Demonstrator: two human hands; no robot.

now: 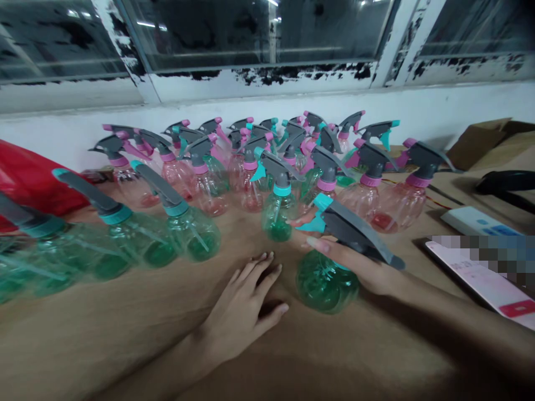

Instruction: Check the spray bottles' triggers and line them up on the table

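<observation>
My right hand (363,264) is wrapped round the neck of a green spray bottle (324,284) with a grey and teal trigger head, held just over or on the table; I cannot tell which. Flat on the wood lies my left hand (246,306), fingers spread, holding nothing, to the left of that bottle. Just beyond both hands stands another green spray bottle (278,217), its teal trigger pointing left. A green bottle (194,236) in a row of similar ones is at the left. Behind are several pink bottles (209,189) with grey and pink heads.
The wooden table (234,367) runs back to a white wall below windows (259,33). A red bag (37,178) lies at the far left. On the right are a phone (472,278), a white box (472,220), a black object (507,184) and an open cardboard box (480,139).
</observation>
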